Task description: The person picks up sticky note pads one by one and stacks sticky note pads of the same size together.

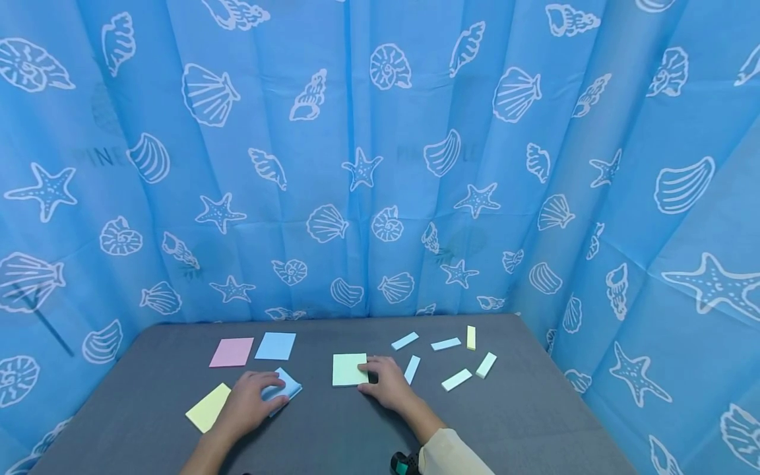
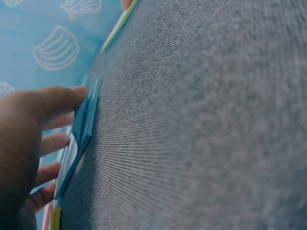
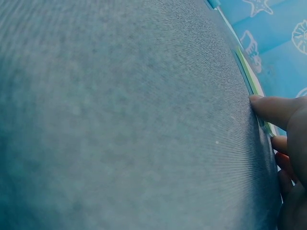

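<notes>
Blue curtain (image 1: 356,79) with white seashells and starfish, hung behind a grey surface (image 1: 332,432). At far left, a yellow pad (image 1: 208,407) of paper, lying askew, partly hidden by the left hand (image 1: 248,399); beyond it, a pink pad (image 1: 231,352), flat. Beside the pink one, a far blue pad (image 1: 276,346), also flat. Nearer, a near blue pad (image 1: 288,384), turned askew, clamped between the left thumb and fingers; from the left wrist, layers parted along the edge, with no telling whether one split pad or two together. Around the middle, a green pad (image 1: 347,369), pinched at the right edge by the thumb and fingers of the right hand (image 1: 388,382). Past that hand, three blue strips (image 1: 446,344), two pale green strips (image 1: 456,380) and one yellow strip (image 1: 471,338), scattered at different angles, none touching another.

Looks only partly done, as a judgement: square pads and narrow strips already in separate groups, squares to the left, strips to the right. Seemingly left undone: both gripped pads not yet released, strips not lined up or stacked, squares not in one tidy row.
</notes>
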Demonstrator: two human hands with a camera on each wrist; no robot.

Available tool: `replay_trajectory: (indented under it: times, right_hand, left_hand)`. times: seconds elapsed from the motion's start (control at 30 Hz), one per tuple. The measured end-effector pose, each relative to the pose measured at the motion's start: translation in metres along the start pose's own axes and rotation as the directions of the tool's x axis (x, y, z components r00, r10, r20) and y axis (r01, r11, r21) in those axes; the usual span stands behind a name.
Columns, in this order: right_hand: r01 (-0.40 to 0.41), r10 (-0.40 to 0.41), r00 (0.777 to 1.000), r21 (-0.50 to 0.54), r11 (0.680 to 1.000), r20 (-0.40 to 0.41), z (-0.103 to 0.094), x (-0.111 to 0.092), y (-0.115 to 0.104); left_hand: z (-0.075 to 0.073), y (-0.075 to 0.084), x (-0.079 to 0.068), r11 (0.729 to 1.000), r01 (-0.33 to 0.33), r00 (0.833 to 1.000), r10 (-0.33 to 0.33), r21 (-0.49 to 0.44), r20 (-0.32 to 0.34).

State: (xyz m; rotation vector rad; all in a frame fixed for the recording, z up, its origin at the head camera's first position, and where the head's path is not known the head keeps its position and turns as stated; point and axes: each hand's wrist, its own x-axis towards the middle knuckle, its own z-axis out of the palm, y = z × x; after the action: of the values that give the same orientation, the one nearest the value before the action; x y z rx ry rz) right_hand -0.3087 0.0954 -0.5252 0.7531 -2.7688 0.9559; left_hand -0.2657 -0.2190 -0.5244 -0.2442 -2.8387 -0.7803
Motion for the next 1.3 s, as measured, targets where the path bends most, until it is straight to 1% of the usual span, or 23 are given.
replay_trajectory:
  times: [0.23, 0.43, 0.67, 0.8, 0.93, 1.3]
  right_hand:
    - [0.006, -0.006, 1.0, 0.007, 1.0, 0.0, 0.0, -0.001, 0.0]
    - [-0.001, 0.001, 1.0, 0.006, 1.0, 0.001, 0.002, 0.0, 0.002]
    - [-0.007, 0.007, 1.0, 0.007, 1.0, -0.004, 0.001, 0.0, 0.0]
    - [-0.012, 0.012, 1.0, 0.019, 1.0, -0.003, 0.0, -0.001, -0.002]
    - [-0.003, 0.003, 1.0, 0.02, 1.0, -0.005, 0.001, -0.001, -0.002]
    - [-0.015, 0.015, 1.0, 0.012, 1.0, -0.001, 0.001, -0.001, 0.0]
  left_hand:
    - [0.001, -0.002, 0.0, 1.0, 0.01, 1.0, -0.01, -0.016, 0.003]
    - [0.002, -0.002, -0.001, 1.0, -0.003, 1.0, 0.002, -0.025, -0.01]
    - [0.006, -0.003, -0.003, 0.998, -0.044, 0.998, 0.046, 0.045, -0.031]
    - [0.005, -0.002, -0.004, 0.996, -0.05, 0.998, 0.052, 0.073, -0.034]
    - [0.002, 0.0, -0.005, 0.994, -0.032, 0.999, 0.035, 0.109, -0.025]
    - [-0.006, 0.001, -0.008, 0.984, 0.058, 0.998, -0.056, 0.17, -0.015]
